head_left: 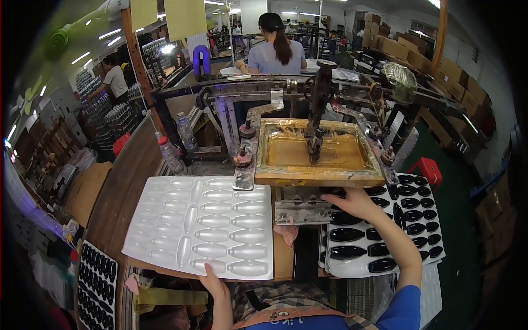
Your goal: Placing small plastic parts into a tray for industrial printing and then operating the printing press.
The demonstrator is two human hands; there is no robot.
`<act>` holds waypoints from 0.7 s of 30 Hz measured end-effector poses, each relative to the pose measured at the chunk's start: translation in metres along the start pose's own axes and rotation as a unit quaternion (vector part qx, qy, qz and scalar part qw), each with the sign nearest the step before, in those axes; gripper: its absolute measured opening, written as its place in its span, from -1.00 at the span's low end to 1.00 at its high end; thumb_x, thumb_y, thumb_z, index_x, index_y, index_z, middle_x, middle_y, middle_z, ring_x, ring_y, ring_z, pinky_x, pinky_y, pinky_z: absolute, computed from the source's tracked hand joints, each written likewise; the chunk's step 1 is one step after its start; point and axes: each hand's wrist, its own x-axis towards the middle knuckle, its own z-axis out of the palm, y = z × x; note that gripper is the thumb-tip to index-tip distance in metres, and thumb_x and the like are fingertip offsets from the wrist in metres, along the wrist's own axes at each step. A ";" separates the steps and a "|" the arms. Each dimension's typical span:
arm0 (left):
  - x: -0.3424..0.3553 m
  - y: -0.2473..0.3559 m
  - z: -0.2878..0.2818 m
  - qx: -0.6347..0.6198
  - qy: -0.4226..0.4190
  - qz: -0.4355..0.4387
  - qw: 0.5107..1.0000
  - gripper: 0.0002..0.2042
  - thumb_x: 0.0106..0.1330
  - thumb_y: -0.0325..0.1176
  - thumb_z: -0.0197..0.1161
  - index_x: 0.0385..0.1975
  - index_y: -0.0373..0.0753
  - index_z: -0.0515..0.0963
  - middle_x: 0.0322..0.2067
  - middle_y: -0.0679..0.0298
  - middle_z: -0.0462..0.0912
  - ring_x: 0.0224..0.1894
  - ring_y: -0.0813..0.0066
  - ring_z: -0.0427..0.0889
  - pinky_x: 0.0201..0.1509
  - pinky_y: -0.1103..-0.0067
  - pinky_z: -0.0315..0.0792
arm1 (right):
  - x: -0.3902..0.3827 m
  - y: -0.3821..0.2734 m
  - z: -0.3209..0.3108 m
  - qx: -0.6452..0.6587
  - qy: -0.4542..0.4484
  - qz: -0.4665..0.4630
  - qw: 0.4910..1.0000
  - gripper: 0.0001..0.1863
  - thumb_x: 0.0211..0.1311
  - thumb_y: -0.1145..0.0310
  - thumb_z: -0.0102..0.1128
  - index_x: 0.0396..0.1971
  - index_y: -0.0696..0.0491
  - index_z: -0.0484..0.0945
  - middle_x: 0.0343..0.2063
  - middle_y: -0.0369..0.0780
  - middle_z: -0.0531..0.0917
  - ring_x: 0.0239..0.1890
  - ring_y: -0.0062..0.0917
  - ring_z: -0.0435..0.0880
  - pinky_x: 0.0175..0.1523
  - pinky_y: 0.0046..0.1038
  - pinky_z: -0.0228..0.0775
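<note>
A white moulded tray (176,256) with rows of bottle-shaped hollows lies at the left of the bench. My left hand (216,291) is closed on its front edge, thumb on top and the other fingers hidden below. My right hand (360,206) reaches under a wooden-framed printing screen (319,181), beside a stained metal fixture (302,212). Its thumb points left, while the other fingers are hidden by the frame; a dark thing shows there, too covered to name. Beneath my right forearm, another white tray (357,271) carries glossy black bottles (347,235).
A dark metal press (316,93) with side arms holds the screen. Clear plastic bottles (171,154) stand behind the left tray. More black pieces fill a tray (96,286) at lower left. A red stool (427,171) is at right; a person (275,52) sits beyond the press.
</note>
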 end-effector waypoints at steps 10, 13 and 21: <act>-0.026 0.055 -0.018 0.274 -0.051 0.176 0.944 -0.83 0.25 -0.48 0.01 -0.19 -0.33 0.27 -0.48 0.31 0.38 -0.53 0.67 0.36 -0.51 0.78 0.25 | 0.021 -0.007 0.031 0.013 -0.102 0.041 0.994 -0.53 0.14 0.09 0.03 -0.09 0.15 0.38 -0.25 -0.05 0.52 -0.16 -0.20 0.49 -0.05 -0.40 0.29; 0.011 0.058 0.024 0.409 -0.138 0.296 0.852 -0.83 0.13 -0.52 0.11 -0.28 -0.39 0.41 -0.33 0.12 0.48 -0.27 0.32 0.45 -0.14 0.53 0.32 | 0.010 -0.005 0.026 0.002 -0.106 0.059 0.993 -0.56 0.14 0.13 0.04 -0.11 0.16 0.38 -0.26 -0.05 0.52 -0.20 -0.18 0.49 -0.06 -0.36 0.29; 0.084 0.039 0.099 0.622 -0.373 0.378 0.575 -0.35 -0.08 -0.02 0.31 0.02 -0.22 0.33 0.07 -0.09 0.21 0.20 -0.09 0.04 0.23 0.07 -0.16 | -0.056 -0.017 -0.030 0.016 0.043 0.110 0.993 -0.69 0.11 0.32 0.07 -0.20 0.18 0.42 -0.29 -0.06 0.54 -0.22 -0.23 0.52 -0.12 -0.36 0.34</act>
